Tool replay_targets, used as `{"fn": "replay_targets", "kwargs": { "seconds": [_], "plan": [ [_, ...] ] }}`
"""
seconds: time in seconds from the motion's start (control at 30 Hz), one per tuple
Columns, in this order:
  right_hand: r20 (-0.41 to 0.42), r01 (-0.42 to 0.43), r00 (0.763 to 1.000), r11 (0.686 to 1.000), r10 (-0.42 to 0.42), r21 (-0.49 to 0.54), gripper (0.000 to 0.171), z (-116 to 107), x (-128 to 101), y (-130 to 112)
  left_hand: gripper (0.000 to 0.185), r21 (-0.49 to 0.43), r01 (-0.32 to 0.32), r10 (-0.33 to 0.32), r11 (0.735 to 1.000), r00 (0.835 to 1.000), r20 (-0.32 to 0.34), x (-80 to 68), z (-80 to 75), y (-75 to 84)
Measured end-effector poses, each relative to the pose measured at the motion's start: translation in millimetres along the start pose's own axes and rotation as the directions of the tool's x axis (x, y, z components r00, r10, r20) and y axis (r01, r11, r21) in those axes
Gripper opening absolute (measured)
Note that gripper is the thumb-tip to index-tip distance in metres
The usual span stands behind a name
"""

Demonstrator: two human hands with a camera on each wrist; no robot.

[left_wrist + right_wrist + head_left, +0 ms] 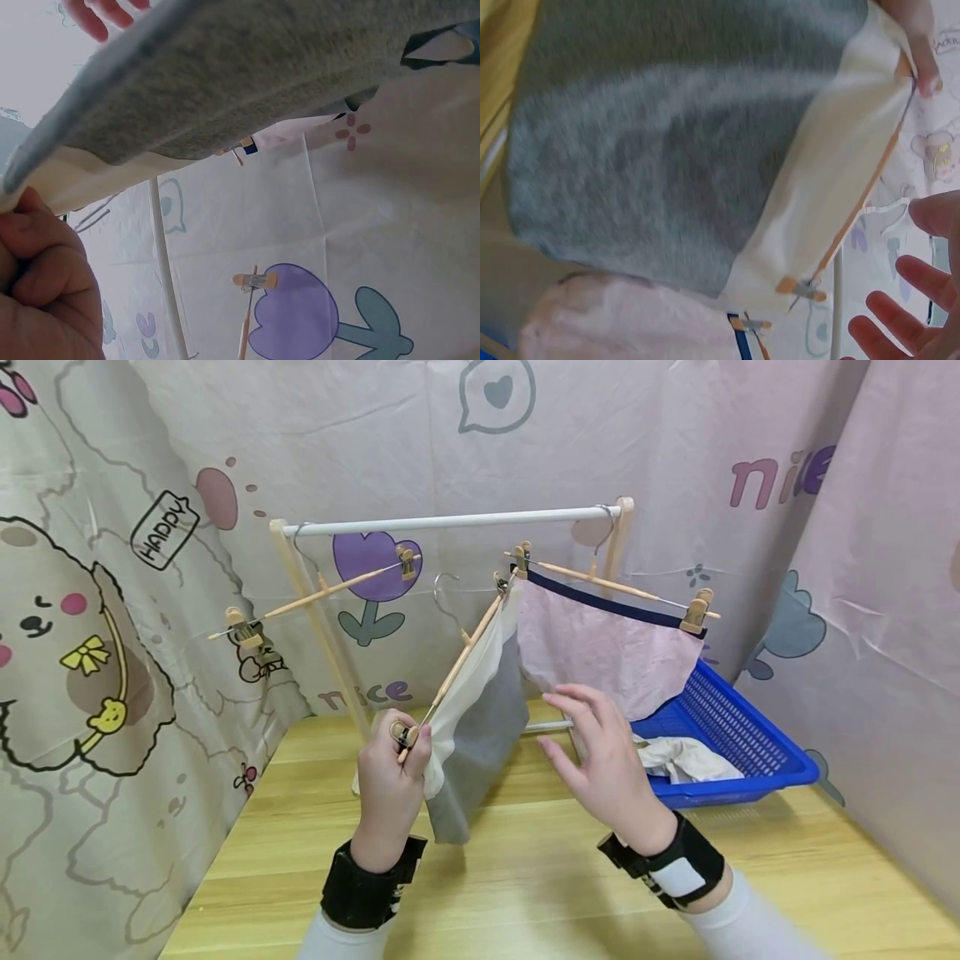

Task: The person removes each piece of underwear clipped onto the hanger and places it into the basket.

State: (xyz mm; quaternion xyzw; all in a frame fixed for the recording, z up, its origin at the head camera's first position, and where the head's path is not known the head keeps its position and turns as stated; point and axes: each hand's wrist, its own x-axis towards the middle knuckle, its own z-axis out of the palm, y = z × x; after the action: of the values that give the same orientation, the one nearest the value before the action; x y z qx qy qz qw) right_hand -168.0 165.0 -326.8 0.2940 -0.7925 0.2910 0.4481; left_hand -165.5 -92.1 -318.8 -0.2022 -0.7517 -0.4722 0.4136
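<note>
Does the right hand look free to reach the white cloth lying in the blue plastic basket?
Probably yes. The right hand is open and holds nothing, and the white cloth lies uncovered in the blue plastic basket just to its right. The hanging pink cloth sits above, not across, that path.

Wooden hanger (pixel 457 664), matt grey cloth (pixel 480 735)

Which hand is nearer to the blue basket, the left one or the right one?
The right. The right hand is open just beside the blue basket, at its left end. The left hand is farther left, beyond the grey cloth, pinching a hanger clip.
</note>
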Motion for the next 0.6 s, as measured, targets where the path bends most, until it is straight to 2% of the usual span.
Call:
{"fn": "replay_targets", "kwargs": {
  "seconds": [0.1, 0.27, 0.43, 0.6],
  "plan": [
    [0.004, 0.005, 1.0, 1.0, -0.005, 0.022, 0.045, -4.6, 10.8, 8.5, 0.014, -0.008, -0.009, 0.009, 1.0, 1.0, 0.009, -1.0, -0.6, -1.0],
    [0.051, 0.016, 0.999, 1.0, -0.016, 0.005, 0.058, -10.8, 28.8, 20.3, 0.014, -0.002, -0.027, 0.027, 1.0, 0.999, 0.02, -0.6, -3.7, -2.4],
    [0.112, 0.036, 0.993, 0.999, -0.035, -0.015, 0.061, -13.3, 44.3, 33.4, 0.014, 0.005, -0.032, 0.032, 0.999, 0.999, 0.033, -0.1, -7.3, -4.0],
    [0.203, -0.028, 0.979, 1.0, 0.028, -0.002, 0.065, -18.3, 56.2, 46.1, 0.016, -0.011, -0.051, 0.051, 0.999, 0.998, 0.038, -0.6, -8.6, -8.6]
  ]
}}
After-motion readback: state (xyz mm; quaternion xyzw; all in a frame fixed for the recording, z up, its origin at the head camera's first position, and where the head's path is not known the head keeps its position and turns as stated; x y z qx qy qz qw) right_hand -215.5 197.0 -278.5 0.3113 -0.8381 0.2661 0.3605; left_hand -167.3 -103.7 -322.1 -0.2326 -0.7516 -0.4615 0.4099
